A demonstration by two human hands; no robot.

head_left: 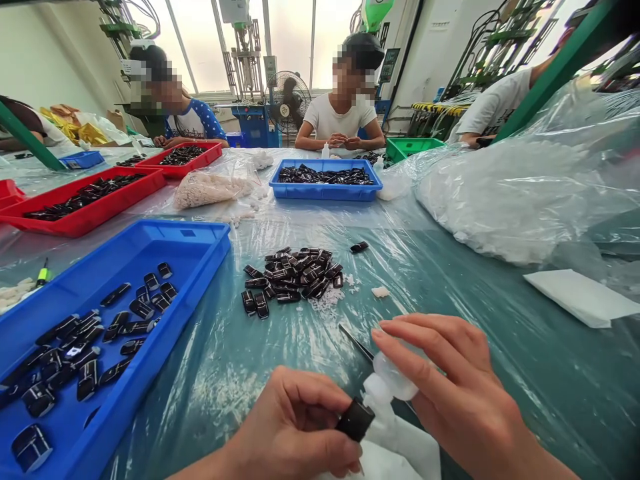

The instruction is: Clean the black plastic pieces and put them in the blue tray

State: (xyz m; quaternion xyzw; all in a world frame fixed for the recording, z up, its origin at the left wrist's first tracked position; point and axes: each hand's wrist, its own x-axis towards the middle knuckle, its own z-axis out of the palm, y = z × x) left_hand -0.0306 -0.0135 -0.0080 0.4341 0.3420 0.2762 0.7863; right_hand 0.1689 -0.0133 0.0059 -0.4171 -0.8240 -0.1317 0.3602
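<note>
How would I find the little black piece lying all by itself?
Start at the green table, then find the black pile in its middle. Just beyond its right edge lies the piece, alone, touching no others.

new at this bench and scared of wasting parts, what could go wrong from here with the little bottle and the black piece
The right hand holds the translucent bottle with its nozzle right at the black part. Too hard a squeeze could flood it and wet the left hand pinching it.
The part is pinched at one end only, so it may slip.
Drips could miss the white sheet below.
</note>
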